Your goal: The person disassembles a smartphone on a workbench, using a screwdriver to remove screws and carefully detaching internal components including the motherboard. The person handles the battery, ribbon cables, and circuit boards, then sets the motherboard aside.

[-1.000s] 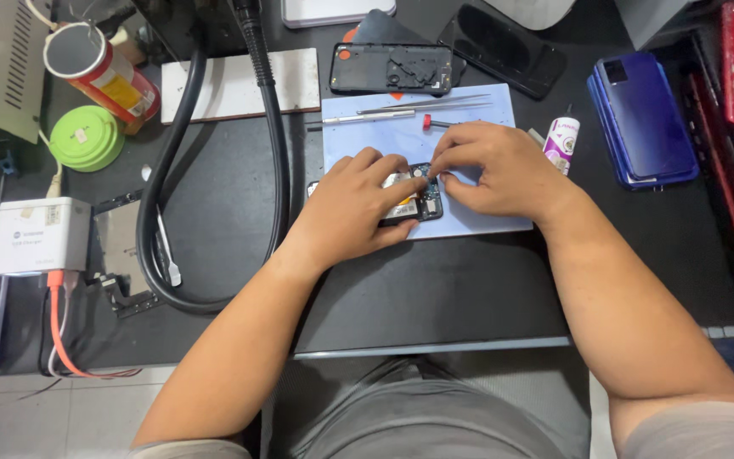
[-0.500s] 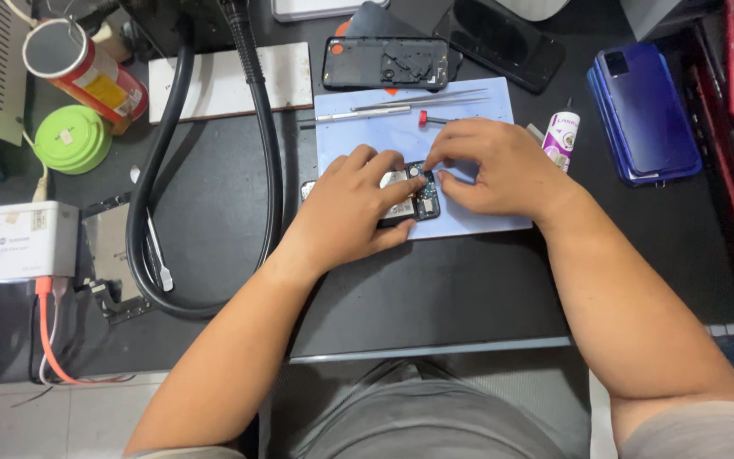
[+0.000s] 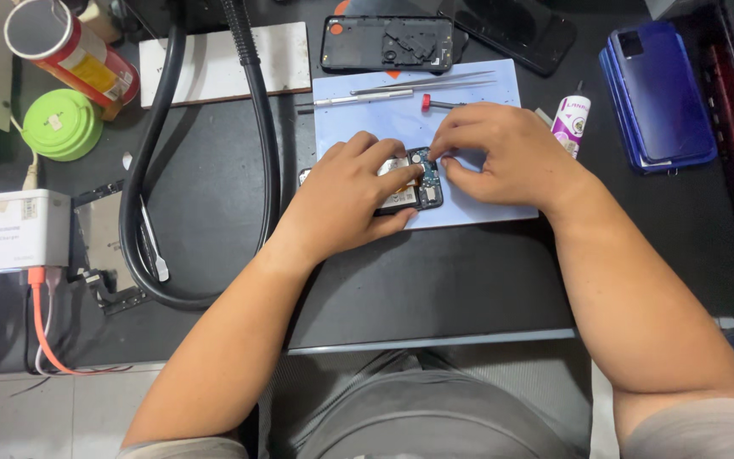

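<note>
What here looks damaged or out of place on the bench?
The opened phone under the left hand and right hand has its back off, insides showing; a detached back frame lies beyond the blue mat.

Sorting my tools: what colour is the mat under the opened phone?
Pale blue mat, seen in the head view.

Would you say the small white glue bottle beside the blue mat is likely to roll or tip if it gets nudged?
Probably it would roll: the glue bottle looks round and lies on its side, by the right hand. It seems small and light, so a slight knock may shift it. Lying flat, it should not tip.
</note>
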